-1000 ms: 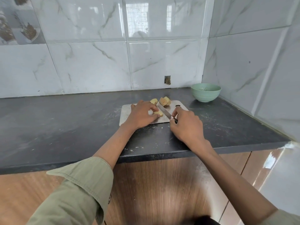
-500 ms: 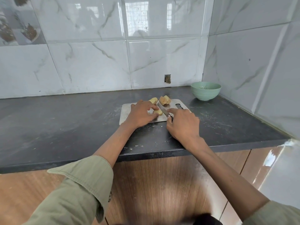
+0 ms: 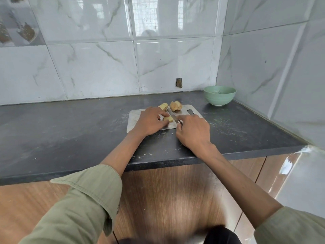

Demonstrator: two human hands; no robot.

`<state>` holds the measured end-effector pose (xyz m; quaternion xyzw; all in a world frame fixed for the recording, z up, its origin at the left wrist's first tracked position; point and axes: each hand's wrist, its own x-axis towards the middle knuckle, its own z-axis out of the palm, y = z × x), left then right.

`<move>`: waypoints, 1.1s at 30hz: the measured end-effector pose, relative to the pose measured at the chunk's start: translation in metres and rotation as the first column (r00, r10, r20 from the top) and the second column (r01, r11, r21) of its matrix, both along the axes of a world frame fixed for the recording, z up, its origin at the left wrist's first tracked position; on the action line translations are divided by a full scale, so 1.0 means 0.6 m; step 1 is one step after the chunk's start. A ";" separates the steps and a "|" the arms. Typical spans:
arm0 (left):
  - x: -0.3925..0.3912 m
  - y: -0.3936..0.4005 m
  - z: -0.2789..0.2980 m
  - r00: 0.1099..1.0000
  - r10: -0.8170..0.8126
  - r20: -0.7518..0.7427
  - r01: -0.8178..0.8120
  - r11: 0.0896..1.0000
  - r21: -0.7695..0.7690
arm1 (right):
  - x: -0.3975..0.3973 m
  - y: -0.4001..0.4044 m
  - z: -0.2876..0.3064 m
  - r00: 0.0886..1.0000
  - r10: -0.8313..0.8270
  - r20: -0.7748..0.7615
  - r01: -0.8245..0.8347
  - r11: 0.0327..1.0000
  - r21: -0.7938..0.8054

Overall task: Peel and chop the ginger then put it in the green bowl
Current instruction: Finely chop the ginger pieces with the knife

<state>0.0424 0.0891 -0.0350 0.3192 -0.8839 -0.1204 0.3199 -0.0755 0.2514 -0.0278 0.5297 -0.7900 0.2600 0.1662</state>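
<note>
Knife (image 3: pixel 172 115) now drawn back beside ginger piece (image 3: pixel 168 118), pinched by left hand (image 3: pixel 150 121). Right hand (image 3: pixel 193 132) clamped on handle; chopping mid-way, green bowl (image 3: pixel 219 95) apparently unfilled.

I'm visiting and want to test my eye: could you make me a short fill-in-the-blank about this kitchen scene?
1. The right hand grips a ____.
2. The left hand pinches a piece of ginger on the metal ____.
3. The bowl in the corner is ____ in colour.

Missing words: knife; cutting board; green
</note>
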 end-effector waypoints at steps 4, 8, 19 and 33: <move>0.000 0.002 0.000 1.000 -0.001 0.006 0.001 1.000 -0.018 | 0.003 -0.003 0.001 1.000 -0.007 0.008 0.007 1.000 0.004; -0.001 0.002 0.000 0.999 0.014 0.032 -0.013 0.999 -0.037 | 0.007 0.001 0.002 1.000 -0.018 0.006 0.018 1.000 0.001; -0.001 0.008 -0.001 0.999 0.015 0.040 -0.012 0.997 -0.077 | 0.014 0.006 0.007 0.998 -0.029 -0.052 0.031 0.999 0.036; 0.000 0.002 -0.003 1.000 -0.025 0.013 0.026 0.999 -0.047 | 0.010 -0.015 0.018 0.998 0.040 0.042 -0.046 0.990 0.137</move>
